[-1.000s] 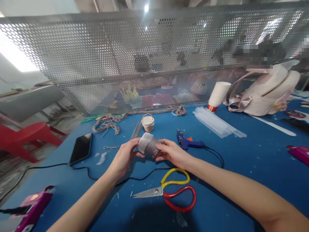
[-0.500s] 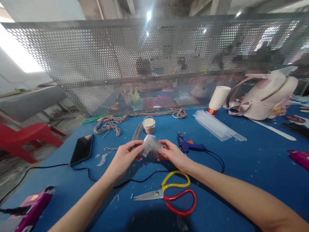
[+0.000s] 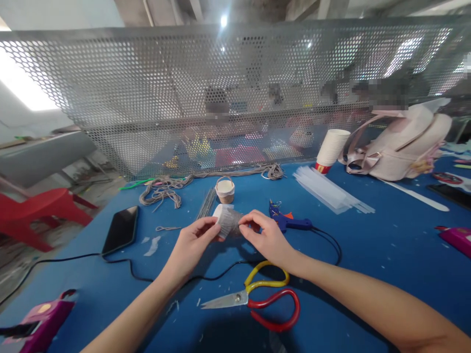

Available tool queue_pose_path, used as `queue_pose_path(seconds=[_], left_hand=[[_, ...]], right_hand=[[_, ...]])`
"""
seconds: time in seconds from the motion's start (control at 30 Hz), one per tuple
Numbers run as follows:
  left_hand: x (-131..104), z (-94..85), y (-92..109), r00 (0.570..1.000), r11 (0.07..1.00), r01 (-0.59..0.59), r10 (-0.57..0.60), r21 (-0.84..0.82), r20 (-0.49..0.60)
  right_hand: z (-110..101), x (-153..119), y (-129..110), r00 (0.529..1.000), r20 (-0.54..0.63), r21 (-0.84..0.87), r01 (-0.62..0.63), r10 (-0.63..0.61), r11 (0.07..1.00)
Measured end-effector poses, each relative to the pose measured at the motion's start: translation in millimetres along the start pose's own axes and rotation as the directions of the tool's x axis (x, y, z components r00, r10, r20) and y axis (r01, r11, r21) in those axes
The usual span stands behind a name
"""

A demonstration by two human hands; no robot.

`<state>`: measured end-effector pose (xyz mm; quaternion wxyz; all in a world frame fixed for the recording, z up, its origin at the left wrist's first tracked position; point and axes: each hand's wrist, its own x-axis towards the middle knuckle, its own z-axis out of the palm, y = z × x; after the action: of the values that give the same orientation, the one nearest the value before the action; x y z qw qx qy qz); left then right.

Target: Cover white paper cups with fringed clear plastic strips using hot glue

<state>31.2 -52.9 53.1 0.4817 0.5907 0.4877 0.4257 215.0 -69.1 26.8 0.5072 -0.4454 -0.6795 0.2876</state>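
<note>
Between my hands is a small cup-shaped piece (image 3: 228,221), white at its left end and wrapped in grey toward the right. My left hand (image 3: 196,241) grips its white end between thumb and fingers. At the grey end, the thumb and fingertips of my right hand (image 3: 265,235) are pinched together on its edge; any loose cord there is too small to make out. Just behind stands a little basket (image 3: 225,192) with a white top, brown base and thin handle. Thin grey strands (image 3: 206,203) lie left of it.
Scissors (image 3: 243,297) with yellow and red handles lie in front of my hands. To the right are a blue glue gun (image 3: 290,223), translucent strips (image 3: 327,189), stacked paper cups (image 3: 331,149) and a backpack (image 3: 408,147). A phone (image 3: 121,229) and black cable lie left.
My right hand has shifted from holding around the piece's right side to a fingertip pinch at its edge. The piece has turned slightly in my left hand.
</note>
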Motion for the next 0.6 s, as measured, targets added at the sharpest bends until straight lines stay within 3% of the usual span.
queue_pose_path(seconds=[0.23,0.6], left_hand=[[-4.8,5.5,-1.6,0.998,0.993,-0.047,0.051,0.112,-0.031],[-6.0,6.9,-10.2,0.989,0.974,-0.123,0.135,0.191,-0.053]], right_hand=[[7.1,-2.8,-3.3,0.996,0.074,0.030,-0.052,0.049,0.998],[9.3,-2.9,-6.2,0.988,0.005,0.084,-0.156,0.156,0.984]])
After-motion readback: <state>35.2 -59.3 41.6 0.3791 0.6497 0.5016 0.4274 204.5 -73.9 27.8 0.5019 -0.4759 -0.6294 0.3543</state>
